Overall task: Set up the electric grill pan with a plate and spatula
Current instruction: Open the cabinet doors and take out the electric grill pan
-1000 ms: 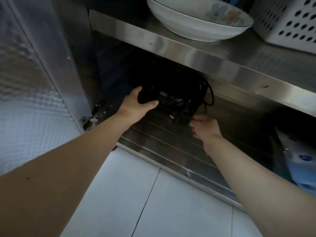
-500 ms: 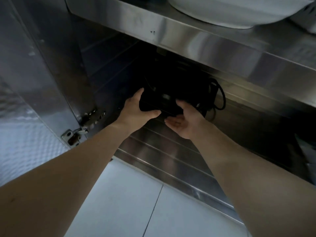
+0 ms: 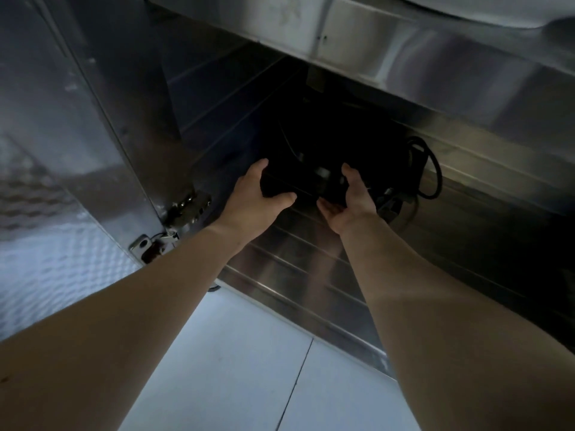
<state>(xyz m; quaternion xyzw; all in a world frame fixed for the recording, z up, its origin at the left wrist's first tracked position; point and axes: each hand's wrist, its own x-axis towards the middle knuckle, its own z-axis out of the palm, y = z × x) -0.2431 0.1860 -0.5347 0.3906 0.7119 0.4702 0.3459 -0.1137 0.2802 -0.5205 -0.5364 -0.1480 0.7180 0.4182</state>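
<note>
Left hand [image 3: 259, 194] and right hand [image 3: 348, 199]: both closed around the black electric grill pan [image 3: 306, 178], centre frame.
Pan sits deep on the steel cabinet's lower shelf [image 3: 298, 259]; black power cord [image 3: 427, 169] coiled just right; shelf edge [image 3: 389, 63] overhead.

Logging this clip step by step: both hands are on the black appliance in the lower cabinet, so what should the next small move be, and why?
Probably draw the grill pan straight out toward the cabinet opening, keeping it low. The left hand and right hand already grip its near edge, it sits deep under the steel shelf, and the looped power cord beside it could snag.
</note>
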